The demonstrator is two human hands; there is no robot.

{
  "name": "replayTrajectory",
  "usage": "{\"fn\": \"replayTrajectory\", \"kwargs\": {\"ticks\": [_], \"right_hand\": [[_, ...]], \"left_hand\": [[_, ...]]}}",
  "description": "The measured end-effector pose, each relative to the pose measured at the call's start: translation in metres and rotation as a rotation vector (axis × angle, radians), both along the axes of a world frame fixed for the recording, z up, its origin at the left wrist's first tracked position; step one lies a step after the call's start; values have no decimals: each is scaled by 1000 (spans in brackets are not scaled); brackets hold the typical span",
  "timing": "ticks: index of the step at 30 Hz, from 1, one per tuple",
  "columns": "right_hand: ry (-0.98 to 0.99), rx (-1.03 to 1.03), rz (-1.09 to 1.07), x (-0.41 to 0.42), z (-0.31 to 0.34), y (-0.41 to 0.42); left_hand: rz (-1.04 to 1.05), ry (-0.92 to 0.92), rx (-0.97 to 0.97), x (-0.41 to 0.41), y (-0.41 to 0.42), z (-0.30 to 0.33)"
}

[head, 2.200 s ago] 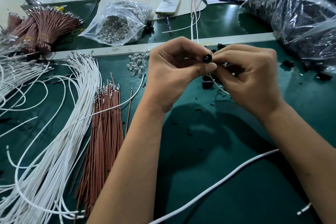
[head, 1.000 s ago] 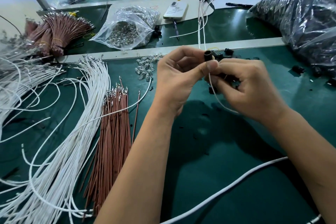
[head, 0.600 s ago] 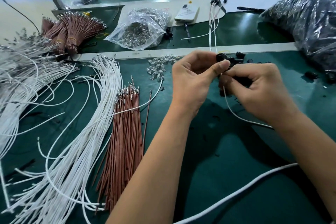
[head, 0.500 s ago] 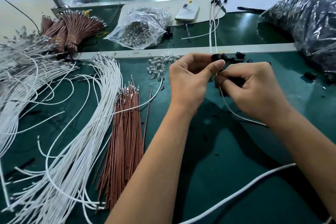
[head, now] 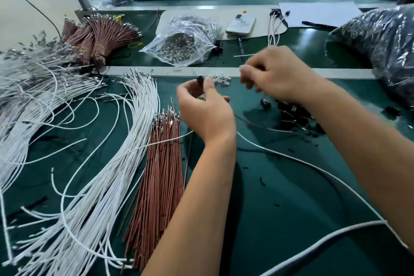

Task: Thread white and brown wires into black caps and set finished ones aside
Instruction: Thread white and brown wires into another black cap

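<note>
My left hand [head: 206, 112] is raised over the green mat and pinches a small black cap [head: 200, 79] between thumb and fingertips. A white wire [head: 313, 166] and a thin brown wire [head: 262, 126] trail from under that hand toward the right. My right hand [head: 282, 74] hovers apart from it, blurred, with curled fingers; whether it holds anything is unclear. Loose white wires [head: 116, 163] and brown wires [head: 161, 175] lie to the left. Loose black caps [head: 291, 114] sit under my right forearm.
A clear bag of metal parts [head: 183, 45], a phone [head: 240, 26] and a few capped wires [head: 274, 27] lie behind the grey strip. A large bag of black parts [head: 385, 47] fills the right. Tied brown bundles [head: 98, 36] lie at back left. Small clear pieces [head: 221, 79] lie near the strip.
My hands have come apart. The left hand has moved left with the black cap; the right hand has lifted toward the back and is blurred. The view has shifted left.
</note>
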State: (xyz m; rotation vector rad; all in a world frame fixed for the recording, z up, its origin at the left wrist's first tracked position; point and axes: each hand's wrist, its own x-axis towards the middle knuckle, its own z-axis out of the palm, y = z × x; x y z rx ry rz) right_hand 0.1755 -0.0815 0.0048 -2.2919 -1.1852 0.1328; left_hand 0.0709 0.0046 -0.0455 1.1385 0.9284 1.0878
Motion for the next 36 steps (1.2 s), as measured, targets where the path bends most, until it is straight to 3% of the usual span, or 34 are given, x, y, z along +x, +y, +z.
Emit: {"fn": "replayTrajectory", "kwargs": {"ticks": [6,9,13,18,22,25,29,36], "right_hand": [[-174,-193,307,-19,-15,80],[-211,-295,257,-20,-20,97],[-214,-276,236,-24,-22,99],[-159,-3,99,-9,-19,50],[179,364,-145,-3,-31,-34],[419,594,-231,-11,-42,-75],[514,778,-248,-20,-52,-91],[520,843,-249,-29,-66,-98]], "left_hand": [[207,-101,56,-5,6,4],[206,-132,32,-4,11,3],[209,-94,56,-3,13,1],[-65,-22,53,1,7,-3],[-616,94,-34,2,-5,-3],[-839,134,8,2,-13,-3],[-976,93,47,2,-22,-3],[-1009,18,99,4,-23,-9]]}}
